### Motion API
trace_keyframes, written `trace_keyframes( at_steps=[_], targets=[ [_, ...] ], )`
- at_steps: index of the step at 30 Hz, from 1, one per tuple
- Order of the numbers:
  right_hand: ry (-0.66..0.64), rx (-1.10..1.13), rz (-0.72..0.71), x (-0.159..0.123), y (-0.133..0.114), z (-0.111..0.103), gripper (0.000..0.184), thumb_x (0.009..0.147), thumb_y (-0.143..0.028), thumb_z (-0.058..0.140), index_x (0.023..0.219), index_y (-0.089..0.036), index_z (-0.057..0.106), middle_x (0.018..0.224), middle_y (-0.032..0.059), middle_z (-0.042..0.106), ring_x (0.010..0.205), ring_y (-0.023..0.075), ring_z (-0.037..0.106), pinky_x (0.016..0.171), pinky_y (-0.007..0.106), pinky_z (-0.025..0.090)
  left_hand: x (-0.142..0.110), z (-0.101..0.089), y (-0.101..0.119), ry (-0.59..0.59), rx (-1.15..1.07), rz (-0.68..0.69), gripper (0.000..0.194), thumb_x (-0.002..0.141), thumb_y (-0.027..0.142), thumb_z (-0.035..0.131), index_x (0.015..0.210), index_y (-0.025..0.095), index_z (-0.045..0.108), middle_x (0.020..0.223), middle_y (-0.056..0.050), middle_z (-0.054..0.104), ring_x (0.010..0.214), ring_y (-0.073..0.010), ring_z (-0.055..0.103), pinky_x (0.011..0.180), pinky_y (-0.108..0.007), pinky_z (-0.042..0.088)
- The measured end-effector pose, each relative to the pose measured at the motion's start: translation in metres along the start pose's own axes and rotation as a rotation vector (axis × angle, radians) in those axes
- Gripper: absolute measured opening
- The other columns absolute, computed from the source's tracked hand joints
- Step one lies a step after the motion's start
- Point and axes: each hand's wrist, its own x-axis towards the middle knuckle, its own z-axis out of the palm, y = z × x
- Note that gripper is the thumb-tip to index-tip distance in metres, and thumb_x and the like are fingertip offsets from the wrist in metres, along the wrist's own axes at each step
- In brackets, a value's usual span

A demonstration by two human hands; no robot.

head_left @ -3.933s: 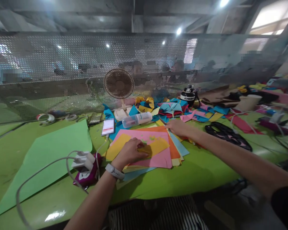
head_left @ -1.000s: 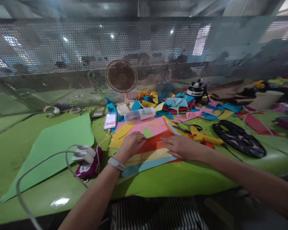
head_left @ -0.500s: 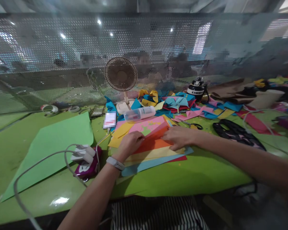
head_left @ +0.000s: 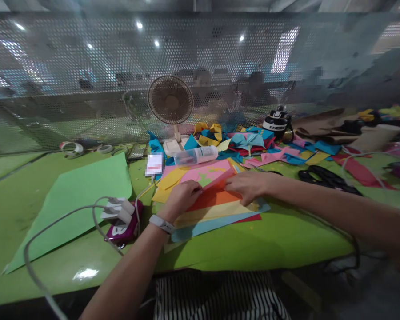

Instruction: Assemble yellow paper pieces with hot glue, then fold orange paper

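Left of the paper stack (head_left: 200, 227), a large green sheet (head_left: 83, 200) lies flat on the table (head_left: 253, 249); closer to the stack's left side sits a purple power strip (head_left: 130, 229) holding white chargers (head_left: 122, 211). Over the stack's left part, the left hand (head_left: 185, 195) has its fingers curled, seemingly pinching the near edge of the pink sheet (head_left: 211, 171), which spreads atop the stack, beyond that hand and to its right. Behind the stack stands a fan (head_left: 170, 100), and a bottle (head_left: 200, 155) lies there too. The orange sheet (head_left: 213, 198) shows between both hands. Over the stack's right part, the right hand (head_left: 248, 184) spreads its fingers downward, the orange sheet just left of and under it; whether it grips anything cannot be told
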Motion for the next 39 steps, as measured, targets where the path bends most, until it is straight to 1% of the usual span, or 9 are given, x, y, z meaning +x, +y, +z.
trace_keyframes(
  at_steps=[4, 10, 13, 16, 19, 28, 34, 37, 39],
  targets=[
    [0.072, -0.172, -0.095, 0.002, -0.001, 0.005, 0.032, 0.069, -0.011, 0.06, 0.101, -0.013, 0.06, 0.095, 0.0095, 0.063, 0.082, 0.0214, 0.057, 0.064, 0.03, 0.041, 0.001, 0.004, -0.003, 0.005, 0.019, 0.017, 0.018, 0.088, 0.023, 0.05, 0.089, 0.018, 0.067, 0.086, -0.004, 0.069, 0.076, -0.0169, 0.061, 0.066, -0.026, 0.044],
    [0.203, -0.285, -0.093, 0.009, -0.007, 0.029, 0.023, 0.082, -0.007, 0.049, 0.1, -0.013, 0.062, 0.088, 0.0103, 0.066, 0.077, 0.0199, 0.059, 0.067, 0.032, 0.043, 0.0, 0.005, -0.004, 0.015, 0.055, 0.038, 0.018, 0.088, 0.025, 0.05, 0.089, 0.018, 0.067, 0.087, -0.005, 0.069, 0.079, -0.0174, 0.062, 0.069, -0.027, 0.045],
    [0.325, -0.328, -0.077, 0.006, -0.007, 0.04, 0.022, 0.088, -0.007, 0.044, 0.091, -0.012, 0.066, 0.082, 0.0104, 0.067, 0.074, 0.0188, 0.06, 0.078, 0.038, 0.044, 0.0, 0.003, -0.001, 0.003, 0.109, 0.052, 0.017, 0.087, 0.023, 0.051, 0.087, 0.018, 0.067, 0.086, -0.005, 0.069, 0.079, -0.018, 0.062, 0.068, -0.027, 0.045],
    [0.51, -0.326, -0.1, -0.005, -0.014, 0.043, 0.023, 0.089, -0.005, 0.044, 0.088, -0.011, 0.067, 0.079, 0.0098, 0.068, 0.076, 0.018, 0.061, 0.091, 0.044, 0.041, 0.001, 0.002, 0.003, -0.032, 0.195, 0.075, 0.017, 0.087, 0.022, 0.052, 0.083, 0.017, 0.067, 0.083, -0.006, 0.067, 0.078, -0.0189, 0.061, 0.067, -0.028, 0.046],
    [0.625, -0.293, -0.178, -0.023, -0.031, 0.042, 0.021, 0.088, -0.006, 0.046, 0.094, -0.01, 0.066, 0.088, 0.013, 0.069, 0.083, 0.0195, 0.062, 0.091, 0.043, 0.043, 0.001, 0.002, 0.007, -0.063, 0.255, 0.072, 0.019, 0.087, 0.02, 0.05, 0.08, 0.016, 0.067, 0.082, -0.006, 0.066, 0.078, -0.0196, 0.061, 0.068, -0.029, 0.046],
    [0.677, -0.142, -0.272, -0.069, -0.088, 0.07, 0.031, 0.089, -0.008, 0.04, 0.109, -0.012, 0.063, 0.104, 0.0137, 0.07, 0.091, 0.0212, 0.064, 0.092, 0.044, 0.047, -0.001, 0.0, 0.009, -0.066, 0.288, 0.029, 0.02, 0.086, 0.021, 0.048, 0.084, 0.016, 0.067, 0.084, -0.008, 0.066, 0.081, -0.02, 0.062, 0.069, -0.029, 0.045],
    [0.706, 0.004, -0.289, -0.078, -0.107, 0.066, 0.033, 0.091, -0.009, 0.037, 0.105, -0.015, 0.065, 0.099, 0.0103, 0.072, 0.087, 0.0191, 0.066, 0.087, 0.038, 0.05, -0.001, -0.003, 0.011, -0.073, 0.246, -0.015, 0.02, 0.085, 0.023, 0.049, 0.085, 0.016, 0.068, 0.087, -0.009, 0.067, 0.084, -0.0207, 0.062, 0.072, -0.029, 0.045],
    [0.672, 0.127, -0.235, -0.074, -0.109, 0.067, 0.032, 0.094, -0.013, 0.037, 0.106, -0.021, 0.065, 0.093, 0.0069, 0.073, 0.082, 0.0167, 0.066, 0.086, 0.033, 0.05, 0.0, -0.016, 0.018, -0.14, 0.174, -0.077, 0.025, 0.085, 0.031, 0.052, 0.1, 0.016, 0.066, 0.101, -0.01, 0.067, 0.092, -0.0233, 0.063, 0.077, -0.031, 0.047],
    [0.642, 0.209, -0.202, -0.072, -0.106, 0.069, 0.028, 0.094, -0.024, 0.042, 0.11, -0.02, 0.064, 0.097, 0.0085, 0.072, 0.087, 0.0184, 0.065, 0.09, 0.035, 0.048, -0.002, -0.027, 0.023, -0.222, 0.129, -0.081, 0.04, 0.084, 0.036, 0.056, 0.118, 0.015, 0.059, 0.119, -0.013, 0.062, 0.107, -0.0264, 0.058, 0.087, -0.035, 0.045]
  ],
)
